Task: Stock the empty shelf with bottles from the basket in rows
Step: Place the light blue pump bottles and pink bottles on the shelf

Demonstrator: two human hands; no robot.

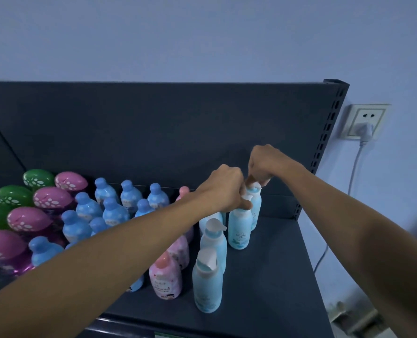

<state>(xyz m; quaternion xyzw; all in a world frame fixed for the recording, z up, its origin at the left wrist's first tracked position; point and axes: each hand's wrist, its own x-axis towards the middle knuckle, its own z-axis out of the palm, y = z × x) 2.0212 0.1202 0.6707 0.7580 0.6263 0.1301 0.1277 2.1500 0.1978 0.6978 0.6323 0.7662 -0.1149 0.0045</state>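
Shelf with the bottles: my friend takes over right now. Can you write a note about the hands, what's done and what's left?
Left hand pinches the white pump of the nearer pale blue plastic pump bottle.
Right hand pinches the pump of the rear pale blue plastic pump bottle, just behind it.
Done: rows of bottles fill the left of the dark grey metal shelf.
Left: the shelf's bare right side; basket not in view.
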